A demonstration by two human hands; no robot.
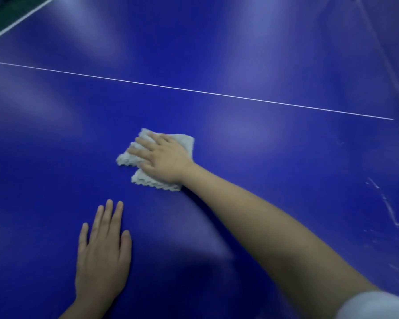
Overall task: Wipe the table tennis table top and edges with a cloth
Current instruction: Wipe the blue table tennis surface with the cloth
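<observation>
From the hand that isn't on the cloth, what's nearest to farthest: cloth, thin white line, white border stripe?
1. cloth, ahead right, under the right hand.
2. thin white line, across the middle.
3. white border stripe, far top-left.

Surroundings. A wedge of dark green floor (0, 12) shows only in the upper left corner, beyond the white border line of the blue table tennis table (263, 54). Lighting is soft and diffuse: several pale, blurred patches of glare (106, 42) lie across the glossy top, brightest toward the far side. Walls and windows fall outside the view.
</observation>
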